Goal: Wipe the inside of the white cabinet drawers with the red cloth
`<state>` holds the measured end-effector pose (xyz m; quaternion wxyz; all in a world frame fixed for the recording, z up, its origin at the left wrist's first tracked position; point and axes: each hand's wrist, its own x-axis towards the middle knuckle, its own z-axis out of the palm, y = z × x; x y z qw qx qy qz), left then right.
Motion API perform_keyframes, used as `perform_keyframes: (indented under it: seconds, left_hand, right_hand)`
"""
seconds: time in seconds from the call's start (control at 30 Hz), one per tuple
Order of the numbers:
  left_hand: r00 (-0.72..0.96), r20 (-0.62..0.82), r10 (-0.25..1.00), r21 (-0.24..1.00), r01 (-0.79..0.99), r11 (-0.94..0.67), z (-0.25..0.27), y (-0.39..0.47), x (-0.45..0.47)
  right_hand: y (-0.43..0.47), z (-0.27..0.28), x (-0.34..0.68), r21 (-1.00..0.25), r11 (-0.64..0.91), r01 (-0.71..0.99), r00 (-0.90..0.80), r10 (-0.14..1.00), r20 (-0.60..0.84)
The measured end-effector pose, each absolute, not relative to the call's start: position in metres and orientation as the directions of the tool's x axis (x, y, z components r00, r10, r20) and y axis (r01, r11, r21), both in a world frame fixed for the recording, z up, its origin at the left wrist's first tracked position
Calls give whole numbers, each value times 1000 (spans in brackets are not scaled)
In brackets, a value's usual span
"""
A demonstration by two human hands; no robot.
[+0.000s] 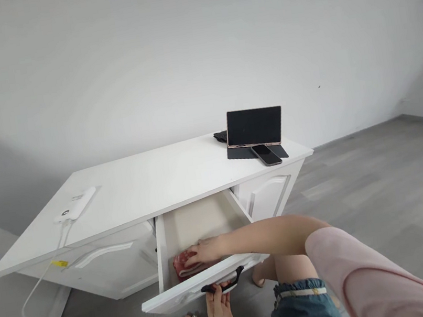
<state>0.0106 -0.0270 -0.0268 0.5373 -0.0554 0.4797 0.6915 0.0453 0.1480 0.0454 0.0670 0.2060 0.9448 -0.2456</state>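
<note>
A white drawer (183, 218) is pulled out from the middle of a low white cabinet. At its front left inside lies a red patterned folded cloth (181, 262) with a pale edge. My right hand (206, 250) reaches over the drawer front and has its fingers closed over the cloth; the hand covers the cloth's right part. Below the drawer front, my left hand (219, 303) has its fingers hooked on the black handle (235, 278). The rest of the drawer's bottom shows as bare, pale board.
On the cabinet top (151, 180), a tablet (254, 126) stands on a dark cover, with a phone (266, 155) before it and a black item (220, 137) behind. A white power bank (77, 205) with a white cable (31, 312) lies at left. My knees flank the drawer front.
</note>
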Motion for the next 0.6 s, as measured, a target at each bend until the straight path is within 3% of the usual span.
perform_keyframes:
  seconds: [0.07,0.3,0.47,0.6]
  left_hand:
    - [-419,-582,697,614,-788,39,-28,-27,11]
    - [-418,-612,671,613,-787,68,-35,-24,9]
    - [-356,-621,698,613,-775,150,-49,-20,2]
    - [-453,-578,679,698,-705,124,-49,-21,10]
  right_hand:
    - [150,37,40,-368,822,434,-897,356,-264]
    - [153,4,42,-250,946,208,-959,146,-245]
    - [157,-7,38,-89,980,178,-954,150,-258]
    - [171,-6,25,24,972,233,-935,231,-269]
